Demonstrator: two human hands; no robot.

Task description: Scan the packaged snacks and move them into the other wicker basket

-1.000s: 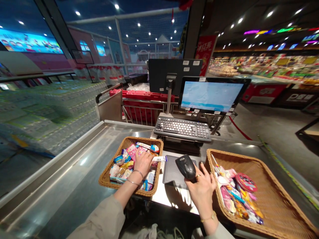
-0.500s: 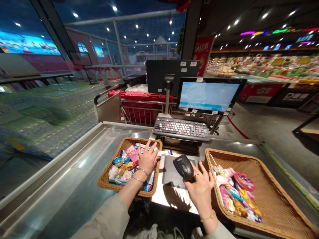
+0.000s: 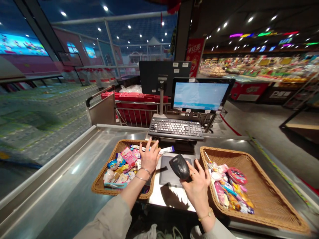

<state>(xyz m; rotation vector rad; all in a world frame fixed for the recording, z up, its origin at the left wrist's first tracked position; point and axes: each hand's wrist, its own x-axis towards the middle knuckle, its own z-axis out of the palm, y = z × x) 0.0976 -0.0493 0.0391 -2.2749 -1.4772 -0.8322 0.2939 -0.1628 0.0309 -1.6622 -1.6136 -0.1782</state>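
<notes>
My left hand [image 3: 149, 157] hovers with fingers spread over the right side of a wicker basket [image 3: 99, 186] filled with several small snack packets [image 3: 124, 161]. Its fingertips reach toward a long white tube-like packet [image 3: 166, 150] lying on the basket's far right rim. My right hand [image 3: 198, 186] grips a black handheld barcode scanner [image 3: 179, 166], held above a dark grey pad [image 3: 165, 174] between the two baskets. A second, larger wicker basket [image 3: 269, 196] on the right holds several colourful packets [image 3: 230, 187] along its left side.
A keyboard [image 3: 175, 127] and a lit till screen [image 3: 199, 96] stand behind the baskets, with a second dark monitor [image 3: 161, 73] further back. The steel counter [image 3: 62, 196] runs to the left. Red shopping trolleys [image 3: 134, 106] stand beyond; store aisles lie to the right.
My left hand lifted from among the packets and its fingers opened, reaching toward the basket's far right rim. The scanner in my right hand stayed put; the view shifted slightly.
</notes>
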